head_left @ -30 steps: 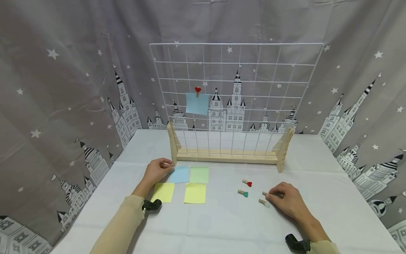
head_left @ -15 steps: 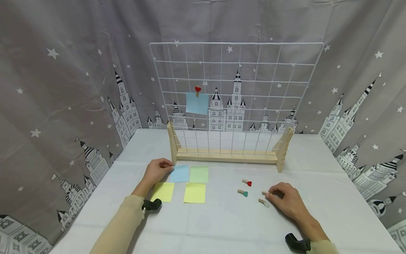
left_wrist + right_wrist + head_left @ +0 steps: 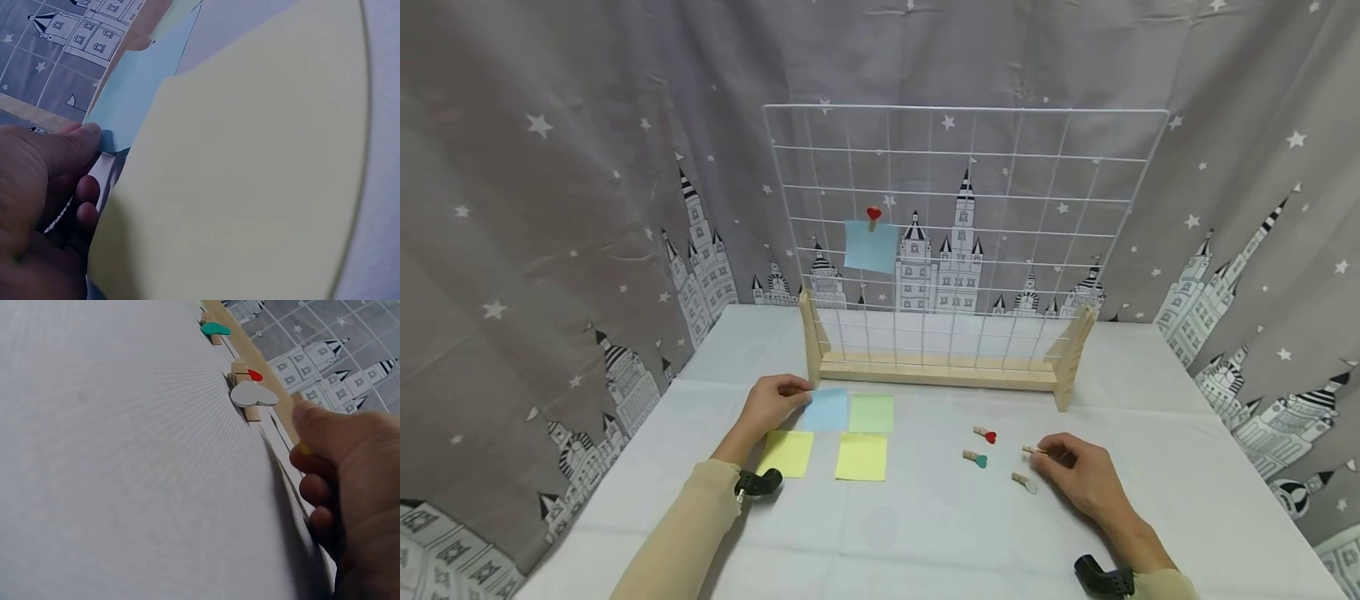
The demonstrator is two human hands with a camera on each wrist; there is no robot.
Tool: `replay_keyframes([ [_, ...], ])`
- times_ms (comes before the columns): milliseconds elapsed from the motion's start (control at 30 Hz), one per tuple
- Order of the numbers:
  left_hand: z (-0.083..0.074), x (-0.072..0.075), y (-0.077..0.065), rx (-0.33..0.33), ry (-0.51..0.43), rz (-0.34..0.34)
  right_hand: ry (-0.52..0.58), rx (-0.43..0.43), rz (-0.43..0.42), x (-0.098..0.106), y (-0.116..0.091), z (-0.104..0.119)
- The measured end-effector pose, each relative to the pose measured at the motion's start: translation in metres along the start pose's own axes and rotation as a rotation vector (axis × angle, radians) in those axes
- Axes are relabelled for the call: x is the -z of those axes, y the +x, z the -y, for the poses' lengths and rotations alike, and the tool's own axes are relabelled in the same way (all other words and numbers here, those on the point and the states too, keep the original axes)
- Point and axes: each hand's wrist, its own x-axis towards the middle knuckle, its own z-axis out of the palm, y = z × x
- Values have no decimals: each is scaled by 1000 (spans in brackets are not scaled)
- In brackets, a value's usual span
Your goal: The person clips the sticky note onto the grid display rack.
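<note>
Clock is read off the head cam, 12 = away from the wearer. Nearest me, R hand (image 3: 1078, 473) has thumb + fingers pinched on a wooden clothespin (image 3: 1032, 450). It pokes out at approx 10 o'clock, long axis roughly 9–3; a yellow bit (image 3: 305, 448) shows below the thumb in the R wrist cam, prob. its trim. Can't tell if it's off the white table (image 3: 925, 533).

White-heart clothespin (image 3: 1023, 482) lies at 9 o'clock of R hand, just beside; teal-heart clothespin (image 3: 975, 457) and red-heart clothespin (image 3: 986, 434) are farther out, 9–10. Left yellow note (image 3: 786, 454) and right yellow note (image 3: 861, 457) lie at approx 5:30 and 4 from L hand (image 3: 772, 403).

L hand pinches the blue note (image 3: 827, 410) by its L edge; note extends to 3 o'clock, green note (image 3: 872, 413) just past it. Key relation, IMO: L hand has the note, R hand the pin, well apart; from R fingertips the note is btwn 9 and 10.

Beyond, wire grid (image 3: 962, 108) stands upright in its wooden stand (image 3: 936, 377), approx 11 from R hand, 2 from L. A hung blue note (image 3: 871, 247) is on it under a red-heart clip (image 3: 874, 215). Gray castle-print curtain (image 3: 587, 125) at back.
</note>
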Motion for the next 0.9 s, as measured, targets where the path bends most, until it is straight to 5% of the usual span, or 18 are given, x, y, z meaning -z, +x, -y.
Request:
replay_keyframes([
  [433, 0, 4, -1, 7, -54, 4, 318, -203, 51, 10, 6, 10],
  [900, -6, 9, 2, -9, -135, 24, 501, -209, 62, 21, 13, 14],
])
